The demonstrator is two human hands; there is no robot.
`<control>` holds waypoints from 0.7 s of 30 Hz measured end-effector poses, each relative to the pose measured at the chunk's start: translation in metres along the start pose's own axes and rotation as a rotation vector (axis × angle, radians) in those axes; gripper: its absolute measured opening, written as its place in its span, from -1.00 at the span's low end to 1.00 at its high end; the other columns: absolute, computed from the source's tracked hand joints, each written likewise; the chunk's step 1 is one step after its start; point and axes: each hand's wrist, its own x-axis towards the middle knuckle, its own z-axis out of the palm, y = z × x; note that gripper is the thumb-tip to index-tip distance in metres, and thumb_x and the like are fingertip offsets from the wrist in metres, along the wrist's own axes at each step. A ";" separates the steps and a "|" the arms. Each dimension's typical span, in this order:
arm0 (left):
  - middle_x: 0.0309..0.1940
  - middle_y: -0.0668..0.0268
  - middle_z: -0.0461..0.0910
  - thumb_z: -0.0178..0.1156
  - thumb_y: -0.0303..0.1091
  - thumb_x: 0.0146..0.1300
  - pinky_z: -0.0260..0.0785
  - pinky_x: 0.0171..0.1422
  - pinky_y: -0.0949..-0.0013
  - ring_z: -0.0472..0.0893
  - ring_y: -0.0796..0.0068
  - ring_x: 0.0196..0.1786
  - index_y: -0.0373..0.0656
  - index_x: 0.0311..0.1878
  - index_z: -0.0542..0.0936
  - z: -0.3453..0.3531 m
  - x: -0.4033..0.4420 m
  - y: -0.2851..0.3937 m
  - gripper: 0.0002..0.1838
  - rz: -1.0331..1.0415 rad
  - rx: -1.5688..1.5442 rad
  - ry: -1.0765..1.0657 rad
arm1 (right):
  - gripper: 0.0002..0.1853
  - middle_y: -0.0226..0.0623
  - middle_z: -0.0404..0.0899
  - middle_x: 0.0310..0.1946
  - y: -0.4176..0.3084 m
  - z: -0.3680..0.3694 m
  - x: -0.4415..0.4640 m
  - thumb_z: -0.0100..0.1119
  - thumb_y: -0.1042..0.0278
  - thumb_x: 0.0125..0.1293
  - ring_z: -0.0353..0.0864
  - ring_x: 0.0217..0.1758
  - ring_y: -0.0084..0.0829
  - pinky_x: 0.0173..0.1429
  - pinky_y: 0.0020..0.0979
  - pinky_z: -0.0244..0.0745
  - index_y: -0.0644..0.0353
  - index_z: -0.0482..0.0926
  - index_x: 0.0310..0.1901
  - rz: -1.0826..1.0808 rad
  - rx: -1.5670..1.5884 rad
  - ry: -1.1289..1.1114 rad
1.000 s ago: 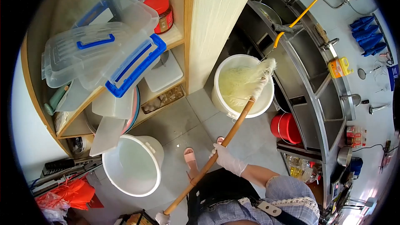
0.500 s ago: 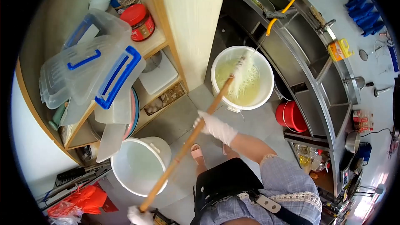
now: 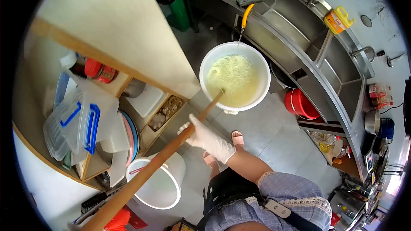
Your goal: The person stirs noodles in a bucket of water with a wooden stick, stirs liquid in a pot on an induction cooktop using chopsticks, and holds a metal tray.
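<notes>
Floor of grey tiles (image 3: 278,145) is bordered along its upper right by the steel sink unit (image 3: 278,64) and on the left by the wooden shelf unit (image 3: 141,17). Between these two edges, the large white tub (image 3: 265,77) is set upright on the tiles, near the foot of the sink unit and just beside the shelf panel's corner. Open tile is shown below the tub, down to the pink sandals (image 3: 237,138).

The floor is crossed slantwise, from the lower left corner of the view up to the tub, by the wooden pole (image 3: 158,160), whose far end is dipped over the tub's near rim into the yellowish liquid (image 3: 246,94). A second white tub (image 3: 176,162) is passed over by the pole beside the shelf unit's lower edge. The red bucket (image 3: 299,102) is placed against the sink unit's base, apart from the large tub.

Above the tub's far rim, the yellow hose (image 3: 247,15) is hung over the sink's edge, and a thin stream is let fall. Pale strands (image 3: 231,70) are heaped in the liquid, mostly toward the far side. The pole is gripped partway along by the gloved right hand (image 3: 207,140), its fingers curled around the shaft.
</notes>
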 end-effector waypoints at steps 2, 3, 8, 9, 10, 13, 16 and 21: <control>-0.47 0.26 0.41 0.19 -0.41 -0.13 0.30 -0.35 0.28 0.42 0.25 -0.43 -0.12 -0.38 0.48 0.011 0.010 0.034 -0.82 0.129 -0.131 -0.333 | -0.56 -0.38 0.28 -0.69 -0.051 -0.022 0.027 -0.03 -0.11 0.21 0.34 -0.58 -0.38 -0.25 -0.27 0.42 0.13 0.26 -0.52 -0.050 0.078 0.032; -0.45 0.24 0.43 0.19 -0.44 -0.15 0.31 -0.33 0.27 0.44 0.23 -0.40 -0.14 -0.35 0.48 0.022 0.003 0.059 -0.79 0.228 -0.191 -0.468 | -0.57 -0.36 0.31 -0.62 -0.077 -0.035 0.040 -0.02 -0.12 0.19 0.34 -0.57 -0.38 -0.23 -0.26 0.43 0.15 0.26 -0.42 -0.117 0.046 0.124; -0.60 0.32 0.41 0.10 -0.30 -0.03 0.35 -0.52 0.30 0.51 0.34 -0.60 -0.13 -0.49 0.39 0.073 -0.046 0.208 -0.86 0.541 -0.484 -1.009 | -0.65 -0.26 0.32 -0.52 -0.161 -0.099 0.107 0.06 0.07 0.21 0.34 -0.55 -0.29 -0.24 -0.16 0.46 0.17 0.28 -0.20 -0.229 0.224 0.294; -0.60 0.30 0.42 0.13 -0.27 -0.02 0.35 -0.53 0.33 0.52 0.33 -0.59 -0.15 -0.47 0.37 0.078 -0.062 0.223 -0.81 0.554 -0.519 -1.106 | -0.67 -0.25 0.32 -0.50 -0.164 -0.105 0.109 0.07 0.11 0.20 0.34 -0.55 -0.29 -0.25 -0.17 0.45 0.15 0.27 -0.19 -0.252 0.196 0.295; -0.61 0.29 0.42 0.16 -0.23 -0.02 0.36 -0.54 0.31 0.52 0.29 -0.60 -0.17 -0.44 0.37 0.083 -0.076 0.228 -0.76 0.503 -0.664 -1.207 | -0.69 -0.24 0.31 -0.48 -0.166 -0.108 0.114 0.09 0.15 0.19 0.33 -0.55 -0.29 -0.27 -0.19 0.44 0.12 0.27 -0.17 -0.277 0.172 0.294; -0.65 0.17 0.47 0.26 -0.13 -0.06 0.38 -0.51 0.22 0.52 0.13 -0.62 -0.20 -0.41 0.34 0.087 -0.133 0.244 -0.62 0.220 -0.987 -1.368 | -0.67 -0.28 0.32 -0.51 -0.172 -0.129 0.137 0.15 0.14 0.15 0.32 -0.59 -0.32 -0.38 -0.22 0.40 0.09 0.28 -0.19 -0.357 0.135 0.319; -0.70 0.09 0.48 0.27 -0.16 -0.10 0.37 -0.50 0.16 0.52 0.06 -0.59 -0.19 -0.47 0.38 0.069 -0.182 0.255 -0.67 -0.052 -1.080 -1.423 | -0.68 -0.32 0.30 -0.62 -0.164 -0.127 0.122 0.19 0.12 0.11 0.30 -0.66 -0.36 -0.50 -0.27 0.33 0.09 0.29 -0.30 -0.341 -0.062 0.423; -0.73 0.11 0.46 0.24 -0.19 -0.14 0.35 -0.49 0.10 0.49 0.04 -0.62 -0.16 -0.60 0.39 0.013 -0.265 0.241 -0.72 -0.318 -0.998 -1.463 | -0.66 -0.40 0.25 -0.78 -0.113 -0.176 0.121 0.19 0.08 0.10 0.28 -0.73 -0.38 -0.60 -0.34 0.26 0.04 0.26 -0.55 -0.317 -0.156 0.271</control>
